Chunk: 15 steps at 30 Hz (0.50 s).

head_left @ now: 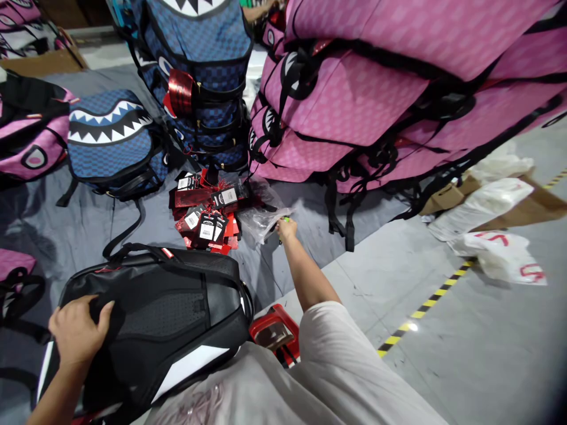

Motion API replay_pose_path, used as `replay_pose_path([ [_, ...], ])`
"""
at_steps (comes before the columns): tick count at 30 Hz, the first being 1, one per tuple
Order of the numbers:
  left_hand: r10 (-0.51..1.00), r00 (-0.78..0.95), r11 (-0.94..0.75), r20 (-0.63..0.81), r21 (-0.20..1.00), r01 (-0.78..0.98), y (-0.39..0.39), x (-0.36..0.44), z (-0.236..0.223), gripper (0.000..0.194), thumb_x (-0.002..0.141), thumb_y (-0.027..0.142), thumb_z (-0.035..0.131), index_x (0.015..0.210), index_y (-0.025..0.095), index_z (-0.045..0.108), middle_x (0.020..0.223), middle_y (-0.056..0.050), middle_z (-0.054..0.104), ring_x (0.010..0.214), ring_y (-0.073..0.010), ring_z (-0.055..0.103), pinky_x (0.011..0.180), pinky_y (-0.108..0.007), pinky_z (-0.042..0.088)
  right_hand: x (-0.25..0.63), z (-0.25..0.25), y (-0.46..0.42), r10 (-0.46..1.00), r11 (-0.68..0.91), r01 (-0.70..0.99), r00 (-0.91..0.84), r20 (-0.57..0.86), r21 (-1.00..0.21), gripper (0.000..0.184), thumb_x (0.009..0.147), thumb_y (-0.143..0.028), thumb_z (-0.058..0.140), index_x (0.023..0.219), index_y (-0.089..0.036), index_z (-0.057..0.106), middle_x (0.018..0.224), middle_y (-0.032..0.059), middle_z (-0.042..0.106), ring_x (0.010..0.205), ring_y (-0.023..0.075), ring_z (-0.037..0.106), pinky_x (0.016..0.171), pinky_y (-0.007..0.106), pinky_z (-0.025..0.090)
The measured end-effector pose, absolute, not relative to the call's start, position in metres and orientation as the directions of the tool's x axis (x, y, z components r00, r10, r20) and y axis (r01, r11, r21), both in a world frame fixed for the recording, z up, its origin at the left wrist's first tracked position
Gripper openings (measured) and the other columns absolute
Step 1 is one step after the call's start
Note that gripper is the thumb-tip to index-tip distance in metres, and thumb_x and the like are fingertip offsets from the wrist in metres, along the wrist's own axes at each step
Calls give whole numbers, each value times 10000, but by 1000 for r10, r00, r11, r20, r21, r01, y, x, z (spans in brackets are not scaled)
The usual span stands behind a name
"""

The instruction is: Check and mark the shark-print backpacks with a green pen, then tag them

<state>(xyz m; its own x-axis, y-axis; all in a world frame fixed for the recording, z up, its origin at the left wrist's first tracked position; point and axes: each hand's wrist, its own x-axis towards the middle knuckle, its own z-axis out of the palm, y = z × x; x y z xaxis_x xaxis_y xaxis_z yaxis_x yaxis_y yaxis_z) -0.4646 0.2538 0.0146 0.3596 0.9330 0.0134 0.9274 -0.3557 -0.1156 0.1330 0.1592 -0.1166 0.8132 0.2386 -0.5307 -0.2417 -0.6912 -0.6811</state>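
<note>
A black backpack (159,307) lies in front of me with its padded back and straps facing up. My left hand (80,330) rests on its left end, fingers spread and thumb apart. Farther forward, my right hand (287,229) is closed around a small yellow-green item (286,219), mostly hidden by the fingers, so its kind is unclear. That hand is beside a clear plastic bag (261,218); whether it also grips the bag's edge I cannot tell. Left of the bag is a heap of black and red hang tags (208,221) with white barcode labels.
Pink backpacks (345,100) are stacked high at the right, blue checkered backpacks (204,77) behind the tags. One blue backpack (113,141) lies at the left beside a pink one (35,141). A red container (274,330) stands below the table edge. White plastic bags (482,206) lie at right.
</note>
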Motion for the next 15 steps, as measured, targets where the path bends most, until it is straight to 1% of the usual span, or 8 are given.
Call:
replay_pose_path([
  [2, 929, 367, -362, 34, -108, 926, 255, -467, 12, 561, 943, 608, 343, 1057, 132, 619, 1036, -213, 703, 1029, -391, 646, 1071, -557, 410, 130, -111, 156, 205, -663, -325, 788, -580, -675, 336, 1001, -371, 644, 1263, -161, 627, 1197, 81, 677, 983, 191, 690, 839, 382, 618],
  [5, 921, 381, -374, 73, -101, 922, 256, -471, 8, 484, 928, 621, 357, 1027, 198, 570, 980, -153, 692, 986, -369, 641, 1031, -577, 448, 126, -101, 142, 178, -618, -402, 766, -618, -676, 324, 1003, -370, 642, 1251, -162, 632, 1181, 77, 680, 963, 182, 689, 821, 367, 619],
  [7, 918, 385, -379, 97, -80, 922, 256, -472, 6, 420, 917, 613, 395, 1026, 234, 539, 953, -106, 674, 977, -355, 630, 1031, -598, 452, 122, -92, 126, 163, -593, -427, 767, -621, -682, 311, 1003, -376, 641, 1227, -159, 639, 1145, 70, 684, 927, 171, 687, 791, 350, 618],
  [9, 920, 377, -374, 108, -55, 926, 256, -474, 5, 369, 911, 593, 439, 1029, 254, 525, 934, -70, 655, 986, -348, 625, 1044, -619, 444, 119, -82, 109, 152, -567, -424, 788, -596, -706, 278, 1005, -375, 638, 1168, -150, 649, 1053, 48, 688, 831, 141, 671, 720, 306, 605],
  [10, 921, 373, -370, 109, -46, 928, 255, -474, 4, 362, 914, 587, 450, 1034, 254, 526, 933, -65, 651, 997, -348, 627, 1054, -625, 439, 118, -76, 101, 152, -550, -409, 808, -569, -728, 250, 1006, -369, 635, 1119, -146, 650, 979, 29, 683, 760, 122, 653, 664, 274, 584],
  [12, 922, 371, -370, 107, -28, 929, 255, -476, 4, 386, 932, 584, 447, 1082, 240, 537, 977, -74, 660, 1042, -353, 632, 1079, -628, 427, 113, -61, 88, 170, -505, -343, 860, -480, -792, 199, 993, -347, 634, 1005, -149, 629, 809, -18, 642, 618, 97, 608, 544, 217, 505],
  [14, 920, 367, -373, 140, 19, 928, 253, -474, 5, 450, 940, 576, 467, 1222, 229, 522, 1167, -110, 666, 1185, -377, 606, 1128, -659, 376, 103, -43, 81, 231, -441, -219, 909, -346, -870, 160, 945, -325, 645, 921, -175, 593, 699, -48, 603, 553, 101, 595, 491, 199, 443],
  [15, 918, 357, -371, 173, 55, 927, 250, -471, 6, 514, 933, 572, 496, 1311, 224, 490, 1307, -139, 630, 1288, -401, 556, 1150, -685, 338, 94, -33, 80, 285, -402, -134, 922, -263, -906, 144, 914, -313, 652, 901, -186, 586, 687, -46, 611, 571, 114, 619, 506, 205, 453],
])
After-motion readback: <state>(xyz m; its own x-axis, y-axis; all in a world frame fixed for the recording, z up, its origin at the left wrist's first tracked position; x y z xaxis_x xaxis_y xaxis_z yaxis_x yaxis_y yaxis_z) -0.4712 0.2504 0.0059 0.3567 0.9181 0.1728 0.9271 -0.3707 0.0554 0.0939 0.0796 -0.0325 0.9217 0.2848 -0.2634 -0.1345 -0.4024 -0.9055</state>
